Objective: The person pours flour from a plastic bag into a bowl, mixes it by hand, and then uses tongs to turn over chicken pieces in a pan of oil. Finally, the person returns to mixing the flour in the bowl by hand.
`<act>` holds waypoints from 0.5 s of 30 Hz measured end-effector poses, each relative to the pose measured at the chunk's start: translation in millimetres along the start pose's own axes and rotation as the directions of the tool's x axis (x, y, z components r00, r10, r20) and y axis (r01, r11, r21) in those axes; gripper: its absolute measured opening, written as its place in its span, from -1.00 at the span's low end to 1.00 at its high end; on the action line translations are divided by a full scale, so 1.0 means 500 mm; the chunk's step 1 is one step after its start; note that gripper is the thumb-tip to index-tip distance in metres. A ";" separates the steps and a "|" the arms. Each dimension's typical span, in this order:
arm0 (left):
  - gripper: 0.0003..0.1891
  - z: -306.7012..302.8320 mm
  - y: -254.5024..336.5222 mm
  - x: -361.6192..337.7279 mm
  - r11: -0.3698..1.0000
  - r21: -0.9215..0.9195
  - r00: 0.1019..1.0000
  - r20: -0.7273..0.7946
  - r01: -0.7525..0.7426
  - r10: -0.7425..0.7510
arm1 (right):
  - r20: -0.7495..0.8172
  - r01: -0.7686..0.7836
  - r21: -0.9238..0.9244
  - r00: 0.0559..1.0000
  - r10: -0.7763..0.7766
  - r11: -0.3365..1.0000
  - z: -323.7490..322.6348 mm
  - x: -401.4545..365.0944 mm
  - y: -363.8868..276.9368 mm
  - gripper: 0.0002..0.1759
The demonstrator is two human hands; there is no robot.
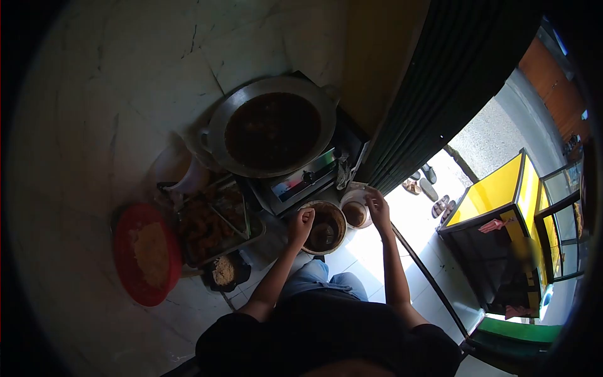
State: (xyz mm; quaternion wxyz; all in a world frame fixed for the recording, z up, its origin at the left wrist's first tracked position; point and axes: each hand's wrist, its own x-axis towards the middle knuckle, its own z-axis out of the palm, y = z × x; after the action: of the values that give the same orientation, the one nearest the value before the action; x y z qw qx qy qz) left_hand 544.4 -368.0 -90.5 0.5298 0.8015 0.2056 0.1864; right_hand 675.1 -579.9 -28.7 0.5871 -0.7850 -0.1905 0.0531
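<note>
My left hand (302,225) is closed, its fingers curled together over the left side of a round bucket (344,229) that holds dark brown contents with a lump in it. Whatever those fingers may hold is too small to make out. At the right rim of a smaller white tub (349,193) is my right hand (378,208), with its fingers bent inward. Brownish contents show inside this tub, which stands against the bucket. Whether the right fingers grip the rim or something small is hidden.
A large wok (217,129) of dark liquid sits on a gas stove (276,191). To the left are a tray of fried food (207,229), a red basin (129,276) and a black bowl of crumbs (224,271). Sandals (428,190) and a yellow cart (493,191) stand right.
</note>
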 end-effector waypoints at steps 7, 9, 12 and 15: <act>-0.74 0.057 0.027 0.126 0.994 0.107 0.980 -0.197 0.008 0.013 | -0.005 0.063 -0.166 0.998 -0.065 0.984 -0.019 0.250 -0.062 -0.70; -0.74 0.062 0.040 0.139 0.983 0.173 0.972 -0.232 0.059 -0.017 | -0.005 0.020 -0.256 1.000 -0.022 0.967 -0.027 0.314 -0.040 -0.72; -0.74 0.083 0.035 0.153 0.932 0.321 0.954 -0.292 0.165 -0.068 | 0.075 0.207 -0.309 0.978 -0.193 0.928 -0.050 0.377 -0.027 -0.71; -0.73 0.110 0.013 0.168 0.800 0.556 0.951 -0.305 0.223 -0.053 | 0.208 0.165 -0.341 0.973 -0.097 0.925 -0.062 0.418 -0.032 -0.68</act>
State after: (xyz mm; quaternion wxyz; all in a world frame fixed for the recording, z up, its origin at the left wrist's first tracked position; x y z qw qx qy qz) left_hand 644.8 -368.6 -97.8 0.2362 0.8741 0.3826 0.1838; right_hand 873.4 -528.4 25.0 0.4168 -0.8553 -0.3033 0.0517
